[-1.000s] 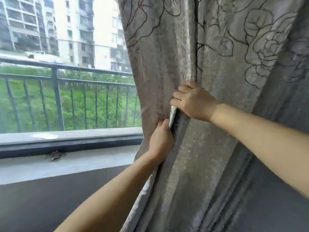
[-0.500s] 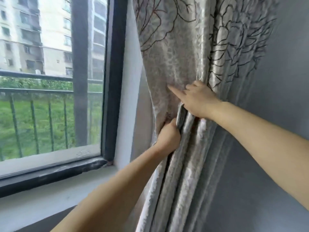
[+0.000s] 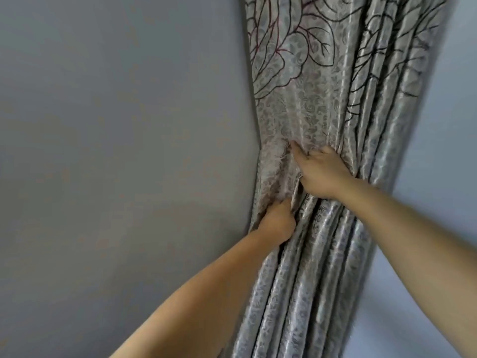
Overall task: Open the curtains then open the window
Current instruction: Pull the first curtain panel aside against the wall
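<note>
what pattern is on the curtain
Silvery grey curtain with dark outlined flowers and leaves, head view.

A plain grey-blue wall (image 3: 116,151) fills the whole left half of the frame, top to bottom, w/ no marks on it. A narrow strip of the same wall shows at the right edge, approx. upper right to lower right, and looks a bit lighter there. The surface is smooth, matt.
</note>
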The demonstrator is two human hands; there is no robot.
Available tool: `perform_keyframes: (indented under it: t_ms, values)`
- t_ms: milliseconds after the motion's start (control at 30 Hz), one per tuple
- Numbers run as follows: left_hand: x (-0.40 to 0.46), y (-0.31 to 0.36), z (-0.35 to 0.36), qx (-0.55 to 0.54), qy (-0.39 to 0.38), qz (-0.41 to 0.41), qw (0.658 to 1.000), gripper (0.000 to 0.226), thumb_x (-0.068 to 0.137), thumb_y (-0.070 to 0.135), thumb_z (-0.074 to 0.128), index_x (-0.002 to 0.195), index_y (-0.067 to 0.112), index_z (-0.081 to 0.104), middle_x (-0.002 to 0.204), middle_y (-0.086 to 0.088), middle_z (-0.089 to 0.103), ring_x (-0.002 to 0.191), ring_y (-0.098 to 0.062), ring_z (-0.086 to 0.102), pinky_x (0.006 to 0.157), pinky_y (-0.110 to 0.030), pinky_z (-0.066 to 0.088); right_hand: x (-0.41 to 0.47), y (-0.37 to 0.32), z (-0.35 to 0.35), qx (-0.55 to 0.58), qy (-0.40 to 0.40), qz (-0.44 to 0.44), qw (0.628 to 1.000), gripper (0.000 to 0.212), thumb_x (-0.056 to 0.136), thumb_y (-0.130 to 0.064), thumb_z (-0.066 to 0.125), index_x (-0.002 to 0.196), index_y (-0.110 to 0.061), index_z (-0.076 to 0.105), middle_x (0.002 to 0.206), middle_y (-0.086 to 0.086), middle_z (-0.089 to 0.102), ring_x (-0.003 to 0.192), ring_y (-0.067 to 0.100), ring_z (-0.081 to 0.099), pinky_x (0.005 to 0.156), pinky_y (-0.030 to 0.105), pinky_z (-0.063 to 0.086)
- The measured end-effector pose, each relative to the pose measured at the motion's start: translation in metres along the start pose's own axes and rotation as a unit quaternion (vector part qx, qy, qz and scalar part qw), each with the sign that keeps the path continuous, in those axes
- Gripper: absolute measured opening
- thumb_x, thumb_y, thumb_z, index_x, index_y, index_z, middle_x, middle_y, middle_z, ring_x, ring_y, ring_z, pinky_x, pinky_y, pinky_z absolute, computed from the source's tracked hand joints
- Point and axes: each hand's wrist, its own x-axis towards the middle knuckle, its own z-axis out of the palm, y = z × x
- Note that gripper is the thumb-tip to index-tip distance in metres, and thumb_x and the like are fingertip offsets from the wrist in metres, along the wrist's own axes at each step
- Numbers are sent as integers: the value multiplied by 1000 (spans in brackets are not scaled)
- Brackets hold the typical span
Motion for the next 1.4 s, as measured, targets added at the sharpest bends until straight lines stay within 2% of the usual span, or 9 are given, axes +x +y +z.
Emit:
perform_keyframes:
  t_ms: [367,533,667,767,833,967,1100,1267,1400]
  values:
    - [1,-3,35,-7,59,-1,998,33,93,4,38,125,-3,41,133,-25,43,120,-37,42,96,-36,36,-18,11,35,25,115,-90,989,79,56,3,64,132,4,39,87,18,70,79,34,60,79,34,22]
    - [-31,-28,20,-39,36,-2,999,28,94,9,36,119,4,47,120,-22,53,110,-36,50,91,-38,41,-38,-20,9,43,86,-107,990,65,67,-2,58,130,-8,45,104,14,69,102,33,55,93,38,23]
    - [-75,-46,-5,-36,52,-24,998,17,94,30,42,95,13,47,95,-10,53,87,-29,53,66,-31,41,-52,-64,-20,27,6,-114,993,63,76,-22,50,136,-16,34,121,6,60,119,27,42,109,43,17]
    - [-125,-63,-22,-92,89,-33,991,26,90,34,49,111,17,51,109,-5,61,97,-19,59,85,-35,48,-66,-102,-37,44,31,-143,988,54,79,-24,47,132,-15,40,117,7,61,117,29,45,112,46,10]
    - [-168,-79,-32,-123,136,-50,982,25,90,28,53,111,15,53,108,-7,63,93,-17,59,84,-35,50,-77,-129,-37,110,93,-170,975,47,78,-21,43,123,-12,52,107,11,66,106,32,53,108,44,10]
    - [-273,-104,-51,-138,252,-130,949,22,82,45,49,97,30,56,96,-5,65,92,-20,60,85,-34,47,-105,-193,-24,302,168,-246,906,45,71,-20,37,107,-13,62,85,7,68,81,30,61,93,41,35]
    - [-384,-107,-68,-154,364,-192,898,17,94,25,45,98,15,58,81,-5,67,83,-11,63,83,-33,50,-146,-262,-15,449,142,-294,832,37,77,-17,44,110,-14,62,83,5,67,78,28,61,76,37,43]
    - [-531,-93,-64,-126,490,-265,821,40,74,59,47,92,27,63,87,-3,70,83,-16,66,79,-26,53,-190,-330,-19,654,19,-278,703,36,83,-28,48,117,-19,57,92,-1,64,87,12,59,82,34,49]
    - [-630,-77,-45,-109,571,-329,744,26,88,42,50,92,20,64,87,-3,70,82,-18,66,75,-18,53,-248,-373,-42,792,-136,-198,561,42,80,-39,51,121,-29,51,101,-7,61,98,14,58,83,17,46]
